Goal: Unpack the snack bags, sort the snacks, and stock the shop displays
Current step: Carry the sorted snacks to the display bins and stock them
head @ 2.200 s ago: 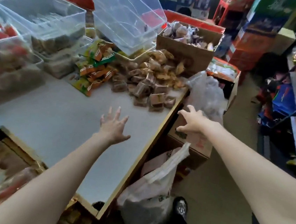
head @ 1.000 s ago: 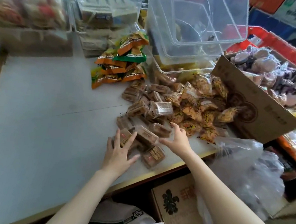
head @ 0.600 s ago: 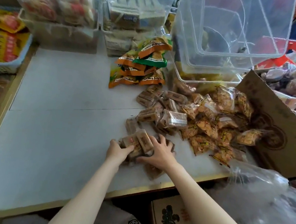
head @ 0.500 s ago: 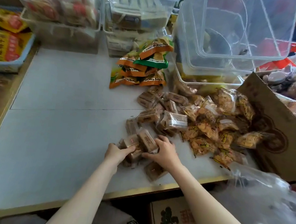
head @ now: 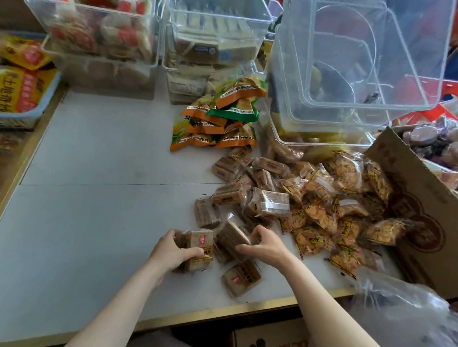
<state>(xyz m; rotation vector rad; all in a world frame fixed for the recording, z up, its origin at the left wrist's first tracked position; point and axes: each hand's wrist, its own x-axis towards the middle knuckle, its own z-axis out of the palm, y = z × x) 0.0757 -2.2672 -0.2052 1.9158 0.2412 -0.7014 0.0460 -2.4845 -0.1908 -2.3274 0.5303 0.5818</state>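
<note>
Blue basket (head: 16,120) of yellow packs sits at table's left edge. Grey table (head: 90,215) has open surface left of hands, gold trim along near edge. Left hand (head: 170,252) grips brown snack packet (head: 200,249), thumb curled over its front. Right hand (head: 266,246), fingers curled, holds second brown packet (head: 232,237) just beside first. One more brown packet (head: 241,277) lies near front edge, below right hand. Orange packs (head: 216,124) lie farther back. Clear bins (head: 355,59) line far side. Cardboard box (head: 429,222) crowds right edge.
</note>
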